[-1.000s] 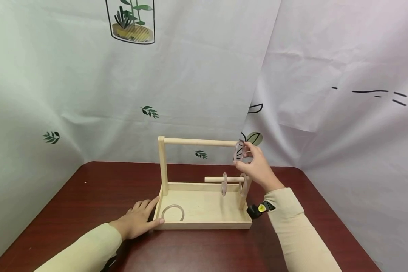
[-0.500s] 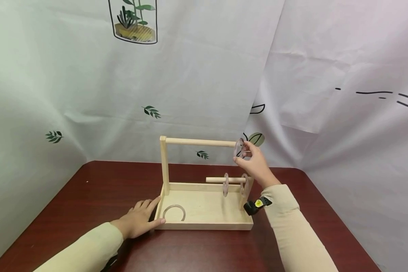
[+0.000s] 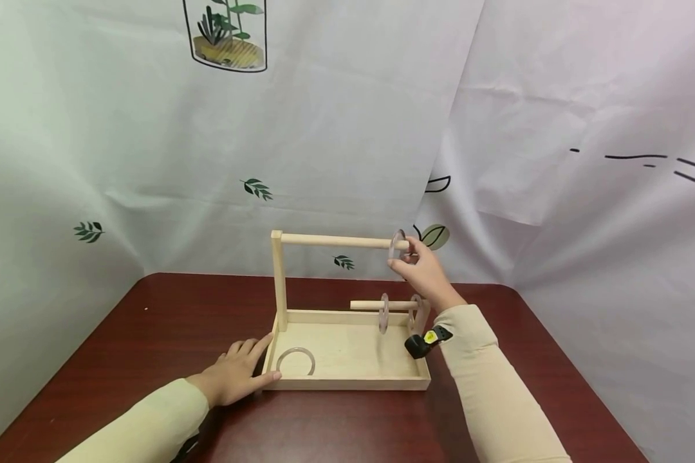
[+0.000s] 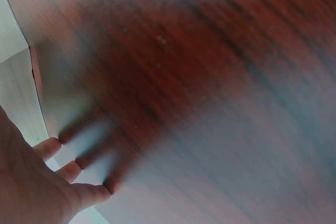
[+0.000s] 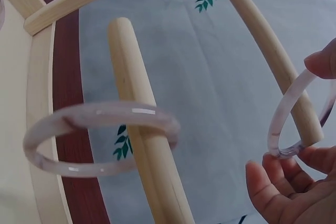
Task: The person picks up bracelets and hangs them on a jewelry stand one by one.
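Note:
Between thumb and fingers my right hand pinches a translucent pale-purple bangle. The bangle is around the free right end of the upper wooden rod, as the right wrist view shows. Below it, a shorter rod bears a second bangle and, nearer its base, a third, partly hidden by my wrist. Another bangle lies in the front left of the wooden tray under the rods. My left hand rests against the tray's left end, its thumb on the front corner.
The stand is on a dark red-brown table. Its tall left post carries the upper rod. White patterned cloth hangs behind and at both sides. A black strap device is on my right wrist.
My right hand has moved a little left, bringing the bangle from beside the upper rod's end to around it. My left hand has stayed on the tray.

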A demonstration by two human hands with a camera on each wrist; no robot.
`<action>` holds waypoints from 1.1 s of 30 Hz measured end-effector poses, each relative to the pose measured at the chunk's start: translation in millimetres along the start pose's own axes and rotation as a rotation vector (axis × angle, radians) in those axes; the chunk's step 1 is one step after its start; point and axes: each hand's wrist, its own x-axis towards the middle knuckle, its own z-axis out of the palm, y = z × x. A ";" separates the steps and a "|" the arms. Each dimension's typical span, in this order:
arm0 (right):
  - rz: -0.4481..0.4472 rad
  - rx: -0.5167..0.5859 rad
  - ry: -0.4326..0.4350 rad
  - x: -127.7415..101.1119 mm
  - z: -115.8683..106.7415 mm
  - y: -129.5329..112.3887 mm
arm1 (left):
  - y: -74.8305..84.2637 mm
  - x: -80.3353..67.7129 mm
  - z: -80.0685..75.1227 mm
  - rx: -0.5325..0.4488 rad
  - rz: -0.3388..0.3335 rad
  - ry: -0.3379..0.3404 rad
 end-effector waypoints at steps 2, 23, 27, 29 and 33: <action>0.016 0.029 -0.006 0.6 2.4 -1.1 | -0.3 -0.4 -0.1 -0.001 -0.001 -0.001; 0.088 0.407 -0.010 8.6 22.1 7.8 | 0.2 -0.9 0.4 0.007 -0.006 0.013; 0.100 0.463 -0.026 10.3 25.1 8.5 | 0.6 -1.2 0.3 0.006 -0.007 0.013; 0.101 0.497 -0.039 11.0 26.5 9.4 | 1.1 -1.6 0.1 -0.001 -0.007 0.010; 0.097 0.566 -0.066 12.0 28.8 11.0 | 1.3 -1.9 -0.9 -0.006 -0.005 0.004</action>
